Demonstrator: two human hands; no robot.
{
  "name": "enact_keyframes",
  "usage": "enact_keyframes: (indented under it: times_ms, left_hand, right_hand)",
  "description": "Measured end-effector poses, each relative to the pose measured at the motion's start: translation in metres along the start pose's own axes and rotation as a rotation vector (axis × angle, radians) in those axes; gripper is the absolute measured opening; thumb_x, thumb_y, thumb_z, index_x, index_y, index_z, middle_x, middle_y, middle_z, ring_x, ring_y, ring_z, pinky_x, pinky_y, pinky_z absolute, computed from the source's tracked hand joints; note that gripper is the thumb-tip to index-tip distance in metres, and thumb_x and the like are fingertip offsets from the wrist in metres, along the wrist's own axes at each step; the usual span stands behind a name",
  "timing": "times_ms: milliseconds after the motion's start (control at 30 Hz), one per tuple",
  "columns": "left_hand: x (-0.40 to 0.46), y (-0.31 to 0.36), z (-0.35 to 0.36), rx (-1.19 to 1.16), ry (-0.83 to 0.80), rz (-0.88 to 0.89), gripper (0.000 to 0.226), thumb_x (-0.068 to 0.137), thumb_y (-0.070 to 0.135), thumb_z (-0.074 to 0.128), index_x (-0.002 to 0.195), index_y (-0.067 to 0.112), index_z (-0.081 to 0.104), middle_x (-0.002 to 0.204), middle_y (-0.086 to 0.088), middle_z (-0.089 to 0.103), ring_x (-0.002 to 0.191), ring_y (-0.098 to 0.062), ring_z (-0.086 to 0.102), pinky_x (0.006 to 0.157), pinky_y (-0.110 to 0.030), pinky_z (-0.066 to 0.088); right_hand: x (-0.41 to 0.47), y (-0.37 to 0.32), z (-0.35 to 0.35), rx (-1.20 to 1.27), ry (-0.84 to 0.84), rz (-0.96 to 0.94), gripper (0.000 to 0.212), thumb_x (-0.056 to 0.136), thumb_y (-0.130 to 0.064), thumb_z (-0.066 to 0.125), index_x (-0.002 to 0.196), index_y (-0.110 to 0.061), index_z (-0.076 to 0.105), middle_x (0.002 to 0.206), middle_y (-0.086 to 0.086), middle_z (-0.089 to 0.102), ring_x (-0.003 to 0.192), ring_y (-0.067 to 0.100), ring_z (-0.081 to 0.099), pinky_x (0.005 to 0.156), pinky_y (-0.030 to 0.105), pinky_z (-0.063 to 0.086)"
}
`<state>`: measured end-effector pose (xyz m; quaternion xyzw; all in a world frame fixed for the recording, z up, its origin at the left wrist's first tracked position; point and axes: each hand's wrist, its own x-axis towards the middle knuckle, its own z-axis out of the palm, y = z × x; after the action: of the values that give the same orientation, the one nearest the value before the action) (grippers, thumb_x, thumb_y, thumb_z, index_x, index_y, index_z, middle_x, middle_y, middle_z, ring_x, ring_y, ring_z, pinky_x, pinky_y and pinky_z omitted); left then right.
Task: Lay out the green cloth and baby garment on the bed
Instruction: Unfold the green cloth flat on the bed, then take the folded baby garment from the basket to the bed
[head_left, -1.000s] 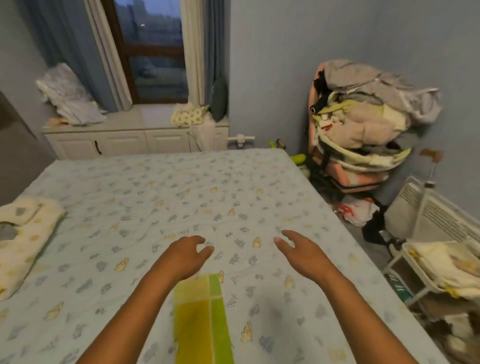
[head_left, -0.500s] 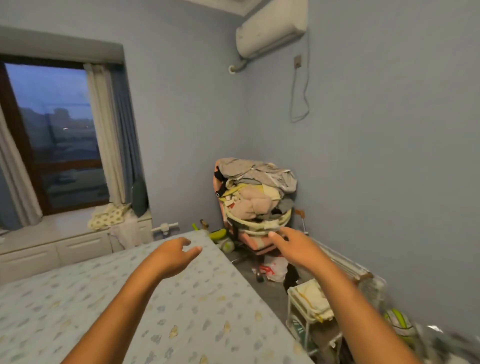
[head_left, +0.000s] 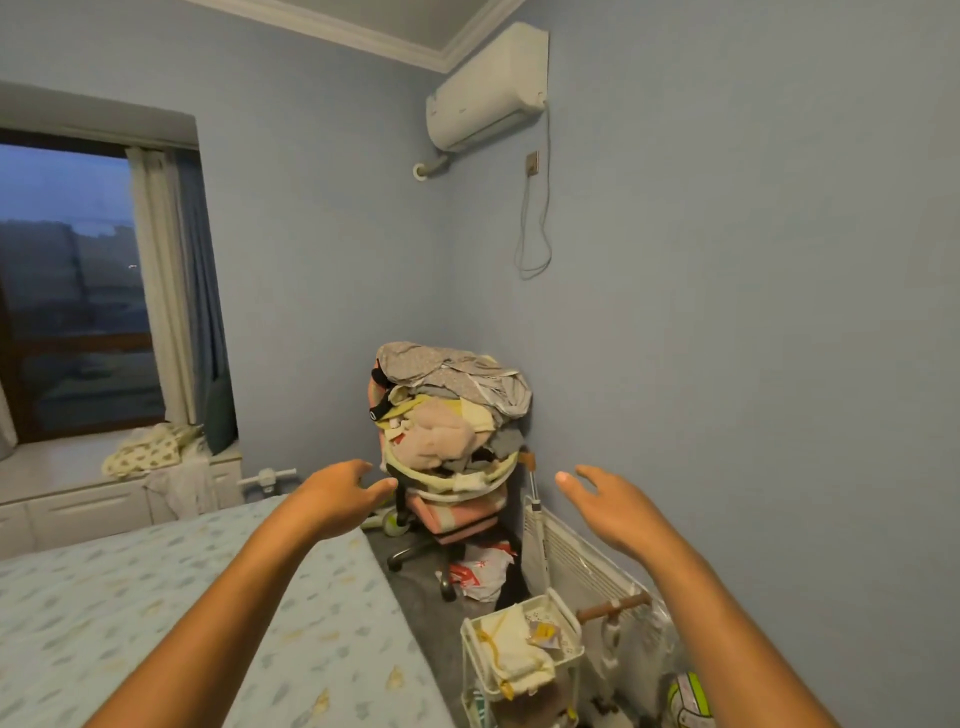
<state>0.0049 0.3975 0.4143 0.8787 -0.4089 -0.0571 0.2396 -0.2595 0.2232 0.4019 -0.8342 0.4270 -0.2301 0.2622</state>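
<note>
The bed (head_left: 130, 613), covered with a pale blue printed sheet, fills the lower left. My left hand (head_left: 337, 496) is stretched out above the bed's far right corner, fingers apart, holding nothing. My right hand (head_left: 613, 506) reaches forward over the floor beside the bed, fingers spread and empty. Both hands point toward a chair piled with clothes (head_left: 447, 421) in the room's corner. The green cloth is out of view, and no baby garment can be told apart from the pile.
A white wire cart (head_left: 522, 660) holding folded pale cloths stands beside the bed at lower right. A white radiator (head_left: 576, 566) lines the right wall. A window seat (head_left: 67, 467) with a patterned cloth (head_left: 145, 452) lies at the left. A ball (head_left: 685, 701) rests low right.
The view has swung up and to the right, away from the bed. The green cloth seen on the sheet a second ago has left the frame. Both hands have risen toward the clothes pile.
</note>
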Motion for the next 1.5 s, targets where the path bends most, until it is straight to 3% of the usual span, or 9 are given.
enact_keyframes:
  times_ms: [300,433,567,700,800,1000,1133,1300,1500]
  left_hand:
    - [0.083,0.068,0.104,-0.024,0.06,0.002,0.067,0.087,0.064,0.05,0.138,0.022,0.048,0.142,-0.006,0.053,0.124,-0.026,0.054,0.095,-0.039,0.047]
    - [0.12,0.092,0.145,-0.05,0.054,-0.021,0.053,0.087,0.058,0.053,0.126,0.022,0.058,0.131,-0.006,0.061,0.113,-0.024,0.059,0.08,-0.032,0.046]
    - [0.156,0.113,0.177,-0.036,0.031,-0.102,0.062,0.088,0.059,0.052,0.137,0.02,0.05,0.14,-0.006,0.055,0.122,-0.026,0.055,0.094,-0.039,0.048]
    - [0.191,0.126,0.217,-0.016,0.032,-0.192,0.063,0.09,0.057,0.052,0.139,0.019,0.047,0.141,-0.007,0.053,0.124,-0.026,0.053,0.095,-0.039,0.047]
    - [0.215,0.128,0.256,0.004,0.024,-0.247,0.059,0.091,0.055,0.052,0.138,0.018,0.048,0.137,-0.008,0.056,0.12,-0.026,0.055,0.092,-0.037,0.046]
    - [0.256,0.101,0.346,-0.034,-0.046,-0.368,0.062,0.091,0.055,0.052,0.141,0.018,0.046,0.14,-0.008,0.054,0.123,-0.026,0.054,0.096,-0.037,0.046]
    - [0.286,0.057,0.421,-0.073,-0.122,-0.456,0.062,0.09,0.055,0.053,0.141,0.02,0.046,0.139,-0.007,0.055,0.122,-0.026,0.055,0.094,-0.036,0.046]
    - [0.318,-0.005,0.536,-0.12,-0.248,-0.558,0.06,0.089,0.058,0.053,0.136,0.022,0.048,0.137,-0.007,0.057,0.119,-0.027,0.056,0.093,-0.037,0.047]
    - [0.342,-0.061,0.658,-0.214,-0.452,-0.667,0.072,0.09,0.056,0.051,0.151,0.03,0.021,0.151,-0.013,0.037,0.132,-0.034,0.045,0.105,-0.044,0.04]
  right_hand:
    - [0.092,0.098,-0.01,0.004,-0.011,-0.02,0.067,0.094,-0.061,0.04,0.15,-0.024,0.035,0.156,0.001,0.035,0.142,0.021,0.034,0.113,0.039,0.03]
    - [0.141,0.138,-0.007,0.005,-0.053,-0.01,0.067,0.095,-0.059,0.04,0.151,-0.022,0.035,0.156,0.002,0.036,0.142,0.022,0.035,0.113,0.039,0.03]
    - [0.191,0.17,0.003,0.023,-0.108,0.004,0.065,0.095,-0.059,0.04,0.15,-0.024,0.037,0.154,0.001,0.038,0.139,0.022,0.038,0.11,0.037,0.033]
    - [0.246,0.204,0.024,0.047,-0.14,-0.044,0.054,0.096,-0.055,0.04,0.142,-0.027,0.046,0.147,0.003,0.048,0.121,0.019,0.051,0.091,0.029,0.041]
    - [0.287,0.233,0.05,0.065,-0.226,-0.044,0.059,0.096,-0.056,0.04,0.146,-0.025,0.042,0.149,0.003,0.046,0.132,0.023,0.046,0.103,0.037,0.039]
    - [0.348,0.287,0.133,0.069,-0.376,-0.004,0.056,0.095,-0.055,0.041,0.143,-0.027,0.046,0.146,0.003,0.05,0.13,0.025,0.048,0.092,0.034,0.039]
    - [0.368,0.325,0.217,0.0,-0.553,0.041,0.058,0.093,-0.058,0.04,0.141,-0.027,0.048,0.144,0.004,0.052,0.13,0.026,0.048,0.105,0.043,0.041]
    - [0.381,0.378,0.333,-0.023,-0.741,0.121,0.051,0.096,-0.048,0.043,0.139,-0.022,0.051,0.138,0.007,0.056,0.122,0.027,0.053,0.099,0.038,0.044]
    - [0.396,0.432,0.451,-0.034,-0.825,0.174,0.051,0.093,-0.046,0.053,0.137,-0.02,0.053,0.144,0.007,0.05,0.133,0.026,0.041,0.11,0.04,0.035]
